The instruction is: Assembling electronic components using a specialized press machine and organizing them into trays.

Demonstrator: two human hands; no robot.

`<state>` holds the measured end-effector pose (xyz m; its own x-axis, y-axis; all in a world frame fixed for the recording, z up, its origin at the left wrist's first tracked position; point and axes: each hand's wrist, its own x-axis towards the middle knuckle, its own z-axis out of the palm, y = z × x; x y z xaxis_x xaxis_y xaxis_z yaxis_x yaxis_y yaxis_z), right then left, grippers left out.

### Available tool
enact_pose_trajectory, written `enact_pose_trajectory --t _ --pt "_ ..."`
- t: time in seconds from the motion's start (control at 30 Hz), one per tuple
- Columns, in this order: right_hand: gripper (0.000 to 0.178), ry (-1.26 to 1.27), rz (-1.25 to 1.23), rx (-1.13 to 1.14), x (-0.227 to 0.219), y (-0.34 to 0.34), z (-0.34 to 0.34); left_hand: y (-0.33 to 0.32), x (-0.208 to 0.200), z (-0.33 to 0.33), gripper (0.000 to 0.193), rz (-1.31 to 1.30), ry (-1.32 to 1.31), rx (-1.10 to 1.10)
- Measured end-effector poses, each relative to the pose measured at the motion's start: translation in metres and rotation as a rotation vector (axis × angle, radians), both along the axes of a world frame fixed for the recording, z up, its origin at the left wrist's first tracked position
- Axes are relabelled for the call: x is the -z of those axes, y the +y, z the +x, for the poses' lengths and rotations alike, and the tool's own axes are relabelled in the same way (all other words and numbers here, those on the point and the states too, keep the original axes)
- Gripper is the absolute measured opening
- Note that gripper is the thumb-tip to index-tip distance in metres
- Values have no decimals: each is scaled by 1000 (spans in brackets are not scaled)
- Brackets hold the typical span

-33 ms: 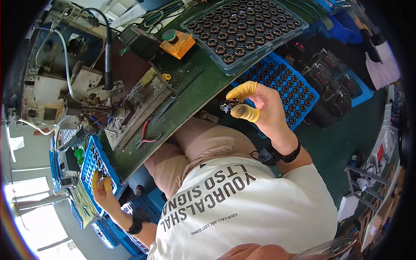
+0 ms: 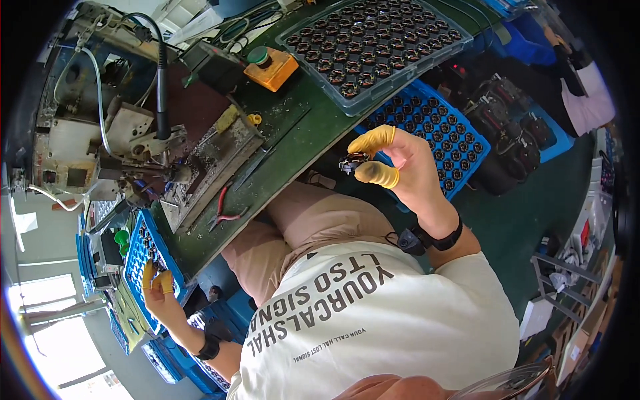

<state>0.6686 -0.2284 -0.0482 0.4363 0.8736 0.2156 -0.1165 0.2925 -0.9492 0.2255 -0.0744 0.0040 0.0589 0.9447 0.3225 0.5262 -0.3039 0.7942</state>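
Note:
My right hand point(image 2: 407, 163), with yellow finger cots on thumb and finger, pinches a small round black part with metal and wire-like bits point(image 2: 351, 162). It holds the part in the air off the bench's front edge, above my lap. At the far left, my left hand point(image 2: 160, 293), also in yellow finger cots, reaches over a blue tray point(image 2: 175, 263) of similar dark parts. Its thumb and finger are drawn together at a dark thing, too small to make out.
On the green bench point(image 2: 293, 150) lie red-handled pliers point(image 2: 225, 212), long tweezers point(image 2: 257, 163) and an orange box with a green button point(image 2: 271, 69). A metal machine point(image 2: 100, 147) stands left. A clear tray point(image 2: 353, 105) of dark parts overhangs the bench; another blue tray point(image 2: 477, 143) sits below.

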Motion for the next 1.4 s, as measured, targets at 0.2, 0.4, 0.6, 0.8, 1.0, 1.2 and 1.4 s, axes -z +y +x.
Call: enact_pose_trajectory --t 0.2,0.4,0.6,0.8,1.0,1.2,1.4 --pt "53 -7 42 -11 -4 -4 -6 6 10 12 44 37 -10 135" --pt "53 82 -40 -61 5 10 -9 13 23 -2 42 -21 -38 106" --pt "41 -29 -147 118 4 -9 64 12 27 -18 43 -14 -22 10" --pt "34 -425 -543 486 127 -39 191 32 37 -15 44 -38 -30 62" --pt "22 -782 -647 575 219 44 226 26 32 -11 44 2 -14 61" --pt "22 -1312 -789 570 268 86 273 12 29 -28 43 1 5 -51" --pt "29 -1222 -827 577 277 80 264 18 27 -32 46 -73 5 -46"
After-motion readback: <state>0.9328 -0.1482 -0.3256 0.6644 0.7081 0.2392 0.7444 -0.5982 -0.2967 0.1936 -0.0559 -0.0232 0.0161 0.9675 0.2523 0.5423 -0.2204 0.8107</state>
